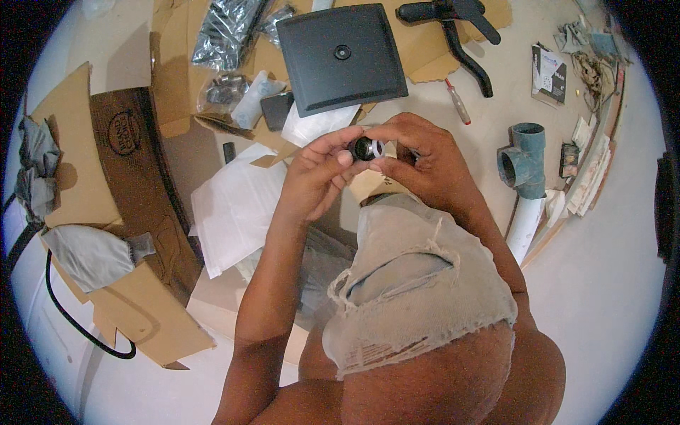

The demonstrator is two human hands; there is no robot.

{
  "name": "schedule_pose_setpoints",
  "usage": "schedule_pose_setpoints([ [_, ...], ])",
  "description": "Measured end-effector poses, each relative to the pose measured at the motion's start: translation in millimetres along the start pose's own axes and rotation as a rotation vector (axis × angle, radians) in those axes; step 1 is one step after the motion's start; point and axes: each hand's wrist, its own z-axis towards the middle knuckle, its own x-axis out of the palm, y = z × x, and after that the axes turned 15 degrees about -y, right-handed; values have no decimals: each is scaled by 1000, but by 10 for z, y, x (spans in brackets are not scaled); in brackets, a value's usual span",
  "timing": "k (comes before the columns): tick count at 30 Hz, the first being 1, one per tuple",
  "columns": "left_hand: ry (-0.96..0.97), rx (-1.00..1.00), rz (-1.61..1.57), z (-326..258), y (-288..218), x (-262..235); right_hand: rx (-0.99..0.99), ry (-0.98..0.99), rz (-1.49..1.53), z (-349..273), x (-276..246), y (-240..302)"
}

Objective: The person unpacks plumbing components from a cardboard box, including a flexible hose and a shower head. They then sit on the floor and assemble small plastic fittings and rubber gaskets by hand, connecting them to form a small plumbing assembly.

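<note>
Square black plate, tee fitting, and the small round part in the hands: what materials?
Square black plate: looks like metal or hard plastic, matte black, even dull sheen, with a central hole. Tee fitting: likely plastic pipe, dull grey-blue, joined to a white pipe. Small round part, held by left hand and right hand: black body with a shiny metallic rim; too small to be sure.

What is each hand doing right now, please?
Left hand: closed, pinching the small black round part.
Right hand: closed on the same part from the other side.
</note>
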Motion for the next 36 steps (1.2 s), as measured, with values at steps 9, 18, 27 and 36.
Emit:
schedule_pose_setpoints([
  [9, -63, 5, -43, 135, 68, -121, -31, -47, -48, 66, 22, 27],
  [18, -115, -5, -7, 97, 61, 7, -84, -26, -173, 63, 42, 12],
  [27, -149, -19, 201, 84, -10, 79, -117, 61, -264, 63, 70, -1],
  [36, -143, 62, 198, 89, 44, 103, -40, 22, -110, 53, 71, -48],
])
